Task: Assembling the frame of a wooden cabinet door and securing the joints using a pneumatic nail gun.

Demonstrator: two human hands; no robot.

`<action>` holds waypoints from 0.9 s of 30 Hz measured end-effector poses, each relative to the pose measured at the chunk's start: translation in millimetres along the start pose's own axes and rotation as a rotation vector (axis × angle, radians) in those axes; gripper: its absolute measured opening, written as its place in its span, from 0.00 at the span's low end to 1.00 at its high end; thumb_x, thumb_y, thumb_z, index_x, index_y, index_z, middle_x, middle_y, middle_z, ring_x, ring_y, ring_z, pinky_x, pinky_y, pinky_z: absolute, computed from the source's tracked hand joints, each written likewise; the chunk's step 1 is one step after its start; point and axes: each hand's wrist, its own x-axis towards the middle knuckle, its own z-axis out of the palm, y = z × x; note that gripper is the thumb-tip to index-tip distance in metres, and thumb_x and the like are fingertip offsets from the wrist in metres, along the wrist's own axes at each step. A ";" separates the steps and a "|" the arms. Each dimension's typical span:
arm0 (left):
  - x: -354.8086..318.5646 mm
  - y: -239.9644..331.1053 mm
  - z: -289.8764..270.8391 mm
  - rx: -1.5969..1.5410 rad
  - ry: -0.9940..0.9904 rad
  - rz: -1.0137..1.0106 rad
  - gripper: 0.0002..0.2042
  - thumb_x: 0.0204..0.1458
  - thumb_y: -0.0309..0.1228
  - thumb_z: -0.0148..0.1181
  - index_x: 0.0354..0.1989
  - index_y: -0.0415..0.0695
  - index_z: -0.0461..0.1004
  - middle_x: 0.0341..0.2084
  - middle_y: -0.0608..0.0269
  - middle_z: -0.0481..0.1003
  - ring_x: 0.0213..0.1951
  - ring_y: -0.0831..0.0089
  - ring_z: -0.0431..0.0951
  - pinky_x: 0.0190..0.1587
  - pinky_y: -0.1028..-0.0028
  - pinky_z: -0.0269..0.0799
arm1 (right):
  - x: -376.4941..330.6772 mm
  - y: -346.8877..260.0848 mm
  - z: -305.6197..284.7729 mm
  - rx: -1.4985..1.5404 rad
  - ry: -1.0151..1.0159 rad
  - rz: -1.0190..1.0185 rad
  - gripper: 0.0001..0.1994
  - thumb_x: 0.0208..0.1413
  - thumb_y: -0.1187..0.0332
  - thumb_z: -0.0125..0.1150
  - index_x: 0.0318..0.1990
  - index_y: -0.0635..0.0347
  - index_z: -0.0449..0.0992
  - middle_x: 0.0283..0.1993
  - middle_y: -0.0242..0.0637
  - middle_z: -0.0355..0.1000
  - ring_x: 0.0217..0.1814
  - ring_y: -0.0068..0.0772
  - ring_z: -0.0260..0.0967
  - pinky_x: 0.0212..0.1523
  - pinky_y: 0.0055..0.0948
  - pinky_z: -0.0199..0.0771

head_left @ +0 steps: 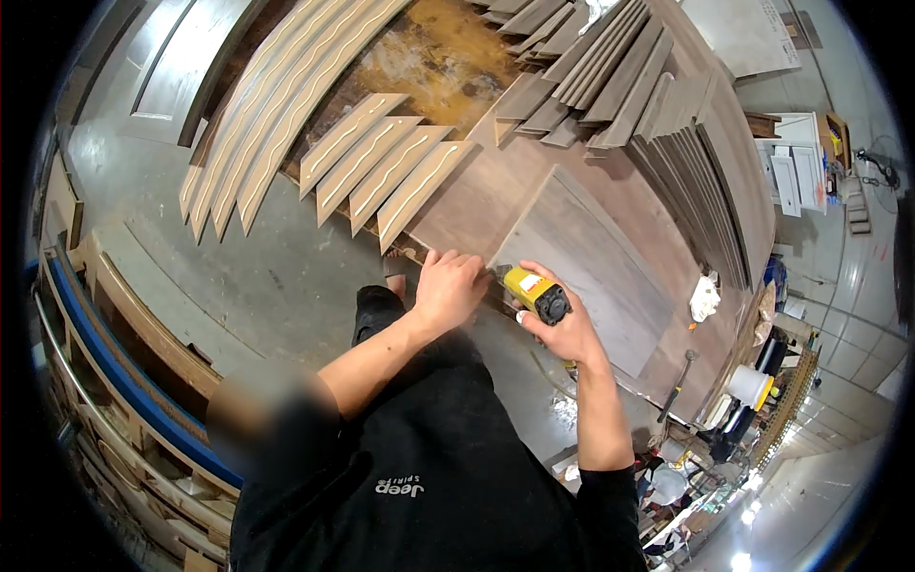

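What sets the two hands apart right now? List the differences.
The right hand is wrapped around a yellow power tool; the left hand holds no tool and rests palm-down at the edge of the wooden panel. The right hand sits curled with its thumb up along the tool, while the left hand lies flatter with fingers bent forward. Both are bare and close together at the near edge of that panel.

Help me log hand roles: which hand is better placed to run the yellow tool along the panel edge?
Right, probably: the right hand already grips the yellow power tool, while the left hand lies flat by the panel edge.
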 end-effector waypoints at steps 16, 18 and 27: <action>4.3 1.2 -3.8 -0.008 -0.044 -0.003 0.07 0.52 0.35 0.64 0.31 0.46 0.75 0.26 0.65 0.76 0.35 0.62 0.75 0.42 0.63 0.61 | -2.3 -6.8 -4.0 0.159 -0.017 0.095 0.35 0.50 0.74 0.67 0.68 0.47 0.65 0.50 0.32 0.76 0.35 0.22 0.72 0.37 0.24 0.75; 8.5 4.7 -6.9 -0.013 -0.083 -0.032 0.07 0.52 0.35 0.64 0.32 0.46 0.75 0.28 0.64 0.76 0.36 0.62 0.75 0.43 0.62 0.62 | -9.8 -6.4 -13.0 0.196 0.025 0.086 0.36 0.51 0.75 0.66 0.69 0.47 0.64 0.47 0.32 0.76 0.29 0.19 0.69 0.30 0.22 0.71; 89.2 18.6 24.6 0.106 0.031 -0.013 0.12 0.52 0.35 0.63 0.44 0.48 0.78 0.37 0.61 0.75 0.45 0.59 0.74 0.46 0.61 0.64 | -3.2 -19.0 -81.2 0.280 0.197 0.063 0.33 0.53 0.75 0.64 0.69 0.52 0.64 0.40 0.32 0.76 0.21 0.18 0.63 0.22 0.22 0.66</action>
